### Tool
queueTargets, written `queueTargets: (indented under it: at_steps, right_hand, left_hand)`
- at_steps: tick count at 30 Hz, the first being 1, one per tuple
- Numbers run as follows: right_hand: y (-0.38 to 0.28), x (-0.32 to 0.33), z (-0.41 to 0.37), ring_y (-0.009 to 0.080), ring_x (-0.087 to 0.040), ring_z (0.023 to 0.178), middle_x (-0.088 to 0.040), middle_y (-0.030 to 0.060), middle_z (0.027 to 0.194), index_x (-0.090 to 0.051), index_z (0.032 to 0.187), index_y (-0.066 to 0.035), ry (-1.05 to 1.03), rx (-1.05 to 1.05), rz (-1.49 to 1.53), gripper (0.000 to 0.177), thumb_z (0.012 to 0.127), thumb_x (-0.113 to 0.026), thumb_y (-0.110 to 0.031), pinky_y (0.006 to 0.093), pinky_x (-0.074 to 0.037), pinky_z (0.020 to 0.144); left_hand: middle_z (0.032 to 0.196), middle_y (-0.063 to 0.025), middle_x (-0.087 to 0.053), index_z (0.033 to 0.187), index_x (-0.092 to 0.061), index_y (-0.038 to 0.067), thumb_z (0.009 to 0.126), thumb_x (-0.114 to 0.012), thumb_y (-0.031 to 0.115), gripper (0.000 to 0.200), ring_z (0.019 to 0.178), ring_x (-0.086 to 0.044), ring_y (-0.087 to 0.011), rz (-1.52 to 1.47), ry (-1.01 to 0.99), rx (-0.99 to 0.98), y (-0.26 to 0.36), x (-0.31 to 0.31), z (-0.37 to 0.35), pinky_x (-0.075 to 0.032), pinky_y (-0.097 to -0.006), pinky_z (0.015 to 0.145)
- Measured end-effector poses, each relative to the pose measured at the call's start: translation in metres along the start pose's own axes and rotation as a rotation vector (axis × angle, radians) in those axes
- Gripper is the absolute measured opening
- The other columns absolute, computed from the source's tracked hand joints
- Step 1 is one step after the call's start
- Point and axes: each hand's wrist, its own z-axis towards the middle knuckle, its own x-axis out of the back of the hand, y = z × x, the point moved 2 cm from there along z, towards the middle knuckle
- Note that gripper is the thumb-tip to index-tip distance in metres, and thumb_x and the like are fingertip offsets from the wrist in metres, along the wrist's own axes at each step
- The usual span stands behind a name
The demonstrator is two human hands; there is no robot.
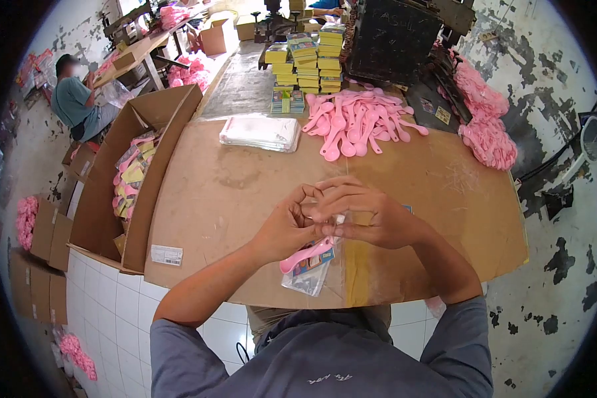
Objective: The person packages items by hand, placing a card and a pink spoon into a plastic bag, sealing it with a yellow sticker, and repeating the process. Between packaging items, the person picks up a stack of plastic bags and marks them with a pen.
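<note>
Near the front edge of the cardboard-covered table, my left hand (287,227) and my right hand (371,215) meet over a clear plastic bag (306,281). A pink plastic spoon (297,260) and a small printed card (318,260) hang at the bag, below my left hand. My left thumb and fingers are closed on the bag's upper end. The fingers of my right hand are bent against it, their tips close to my left thumb; what they hold is hidden.
A pile of pink spoons (358,123), a stack of clear bags (259,134) and yellow-edged card stacks (306,60) lie at the back. An open carton (162,192) of filled bags stands left. Another person (73,99) sits far left.
</note>
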Motion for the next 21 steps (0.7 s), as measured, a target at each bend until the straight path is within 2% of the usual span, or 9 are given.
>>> queueTargets:
  at_steps: [2, 5, 8, 10, 12, 14, 16, 19, 21]
  right_hand:
    - [-0.003, 0.002, 0.000, 0.0294, -0.059, 0.125, -0.073, 0.0109, 0.115, -0.075, 0.110, -0.007, 0.022, -0.006, -0.035, 0.025, 0.085, -0.078, -0.004, 0.0433, -0.041, 0.111]
    - [-0.014, 0.016, -0.003, 0.0243, -0.064, 0.112, -0.073, 0.0061, 0.100, -0.074, 0.097, -0.007, 0.116, -0.126, 0.065, 0.011, 0.087, -0.077, -0.007, 0.0381, -0.049, 0.097]
    - [-0.043, 0.033, 0.000, 0.0210, -0.067, 0.100, -0.072, 0.0053, 0.096, -0.072, 0.093, -0.008, 0.310, 0.007, 0.132, 0.007, 0.087, -0.077, -0.008, 0.0361, -0.051, 0.089]
    - [-0.058, 0.043, 0.004, 0.0181, -0.068, 0.092, -0.071, 0.0048, 0.093, -0.071, 0.095, -0.007, 0.303, 0.051, -0.308, 0.009, 0.088, -0.077, -0.009, 0.0342, -0.052, 0.084]
    - [-0.062, 0.047, 0.003, 0.0157, -0.068, 0.085, -0.070, 0.0045, 0.091, -0.071, 0.096, -0.006, 0.307, -0.046, -0.451, 0.011, 0.088, -0.077, -0.010, 0.0325, -0.052, 0.078]
    - [-0.061, 0.049, 0.000, 0.0138, -0.067, 0.080, -0.070, 0.0045, 0.089, -0.071, 0.097, -0.005, 0.317, -0.275, -0.296, 0.012, 0.088, -0.077, -0.010, 0.0309, -0.051, 0.071]
    - [-0.056, 0.044, -0.001, 0.0124, -0.066, 0.076, -0.069, 0.0049, 0.087, -0.071, 0.097, -0.004, 0.356, -0.277, -0.273, 0.013, 0.088, -0.078, -0.010, 0.0289, -0.050, 0.065]
    - [-0.051, 0.035, -0.002, 0.0113, -0.065, 0.073, -0.069, 0.0057, 0.084, -0.071, 0.099, -0.003, 0.388, -0.245, -0.242, 0.015, 0.088, -0.078, -0.009, 0.0266, -0.049, 0.062]
    - [-0.048, 0.031, -0.002, 0.0106, -0.064, 0.072, -0.069, 0.0063, 0.083, -0.071, 0.101, -0.002, 0.413, -0.218, -0.221, 0.017, 0.087, -0.078, -0.009, 0.0258, -0.049, 0.061]
  left_hand:
    - [0.108, -0.0090, -0.074, 0.119, -0.050, 0.006, 0.096, -0.074, 0.011, 0.033, 0.098, -0.070, -0.0140, -0.012, -0.040, 0.013, -0.003, 0.001, -0.002, -0.056, -0.0272, 0.083]
    - [0.122, -0.0115, -0.069, 0.120, -0.052, 0.005, 0.098, -0.071, 0.015, 0.031, 0.112, -0.067, -0.0170, -0.022, -0.076, 0.027, -0.012, 0.007, -0.002, -0.052, -0.0301, 0.095]
    - [0.137, -0.0131, -0.062, 0.127, -0.055, 0.003, 0.098, -0.070, 0.017, 0.035, 0.126, -0.059, -0.0203, 0.103, 0.013, -0.093, 0.004, -0.001, 0.000, -0.044, -0.0346, 0.108]
    - [0.144, -0.0134, -0.057, 0.133, -0.055, 0.002, 0.098, -0.068, 0.016, 0.040, 0.132, -0.055, -0.0222, 0.367, 0.046, -0.259, 0.017, -0.003, 0.001, -0.038, -0.0372, 0.114]
    - [0.143, -0.0131, -0.058, 0.138, -0.054, 0.003, 0.098, -0.068, 0.015, 0.045, 0.131, -0.056, -0.0222, 0.472, 0.009, -0.353, 0.028, -0.012, 0.000, -0.040, -0.0372, 0.113]
    - [0.140, -0.0130, -0.060, 0.140, -0.054, 0.003, 0.097, -0.068, 0.015, 0.047, 0.128, -0.058, -0.0216, 0.561, 0.025, -0.377, 0.040, -0.022, -0.001, -0.042, -0.0367, 0.110]
    - [0.136, -0.0130, -0.064, 0.139, -0.055, 0.003, 0.098, -0.068, 0.015, 0.045, 0.124, -0.061, -0.0203, 0.633, 0.100, -0.324, 0.045, -0.036, -0.002, -0.045, -0.0358, 0.106]
    - [0.132, -0.0108, -0.066, 0.138, -0.055, 0.000, 0.102, -0.064, 0.014, 0.040, 0.123, -0.060, -0.0161, 0.525, 0.139, -0.188, 0.037, -0.033, 0.004, -0.045, -0.0334, 0.108]
    - [0.125, -0.0102, -0.069, 0.135, -0.058, -0.001, 0.103, -0.062, 0.012, 0.035, 0.116, -0.063, -0.0139, 0.444, 0.141, -0.091, 0.034, -0.028, 0.007, -0.049, -0.0303, 0.102]
